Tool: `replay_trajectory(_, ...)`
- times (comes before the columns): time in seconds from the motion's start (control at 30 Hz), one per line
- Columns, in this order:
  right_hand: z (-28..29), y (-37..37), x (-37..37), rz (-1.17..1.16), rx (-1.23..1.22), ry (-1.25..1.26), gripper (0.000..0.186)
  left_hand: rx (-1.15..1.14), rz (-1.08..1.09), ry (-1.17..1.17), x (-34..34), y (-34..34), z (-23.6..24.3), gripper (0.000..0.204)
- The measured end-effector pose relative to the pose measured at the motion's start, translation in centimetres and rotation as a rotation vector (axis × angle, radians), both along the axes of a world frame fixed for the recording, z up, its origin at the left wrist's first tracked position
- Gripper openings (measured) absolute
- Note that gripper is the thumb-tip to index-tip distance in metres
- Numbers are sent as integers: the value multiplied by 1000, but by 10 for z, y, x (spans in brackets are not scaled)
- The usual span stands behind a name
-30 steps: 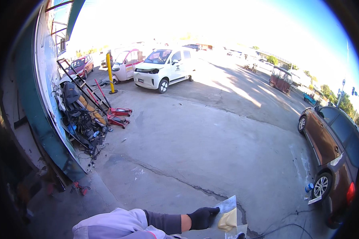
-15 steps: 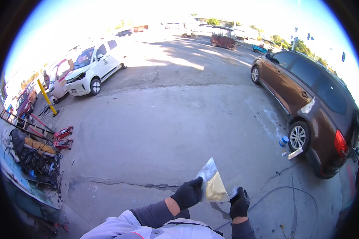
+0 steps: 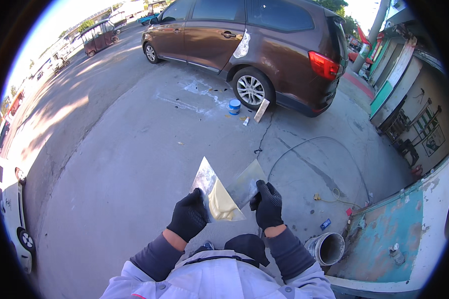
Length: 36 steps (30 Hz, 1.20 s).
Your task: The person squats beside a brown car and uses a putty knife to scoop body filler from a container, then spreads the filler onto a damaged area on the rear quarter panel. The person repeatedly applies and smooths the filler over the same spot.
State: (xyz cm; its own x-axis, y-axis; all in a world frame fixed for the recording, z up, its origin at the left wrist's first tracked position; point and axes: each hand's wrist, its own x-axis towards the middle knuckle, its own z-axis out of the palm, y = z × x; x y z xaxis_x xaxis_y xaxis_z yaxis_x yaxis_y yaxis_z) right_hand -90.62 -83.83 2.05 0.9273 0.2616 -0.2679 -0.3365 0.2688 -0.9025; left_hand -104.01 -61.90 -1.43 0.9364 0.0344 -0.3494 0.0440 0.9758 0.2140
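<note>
My left hand (image 3: 188,213), in a black glove, grips a flat metal putty sheet (image 3: 203,178) by its left edge. A thick pat of cream-coloured putty (image 3: 220,202) lies on the sheet. My right hand (image 3: 267,203), gloved too, is closed on a thin grey putty spreader (image 3: 248,180). The spreader's far corner points up and away from me. Its near edge meets or passes behind the putty sheet; I cannot tell whether they touch. Ahead stands a brown car (image 3: 204,27), with a pale filler patch (image 3: 242,45) above its rear wheel.
A blue tin (image 3: 234,106), a small tube (image 3: 246,121) and a sanding block (image 3: 261,110) are by the rear wheel (image 3: 252,88). A hose (image 3: 304,142) curves over the concrete at right. A bucket (image 3: 329,248) lies near a teal panel (image 3: 389,239). A white vehicle (image 3: 11,214) is far left.
My view has swung right, bringing the car to the front and the bucket and panel into sight. The spreader in my right hand now shows beside the putty sheet.
</note>
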Motion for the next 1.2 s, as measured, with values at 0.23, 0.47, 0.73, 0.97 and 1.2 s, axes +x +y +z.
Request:
replay_trajectory(0.23,-44,51,166,-106,94,65,23,50,-61,29,198,39,-25,27)
replay_trajectory(0.47,-43,135,346,165,-39,-130,27,91,74,10,362,92,-5,34)
replay_trajectory(0.73,-59,191,504,353,-702,-1045,23,76,257,-18,515,149,-33,28)
replay_trajectory(0.97,-58,250,651,554,-286,-386,20,113,249,85,671,226,-51,17)
replay_trajectory(1.2,-12,341,797,713,-298,-665,27,213,274,19,816,324,-28,33)
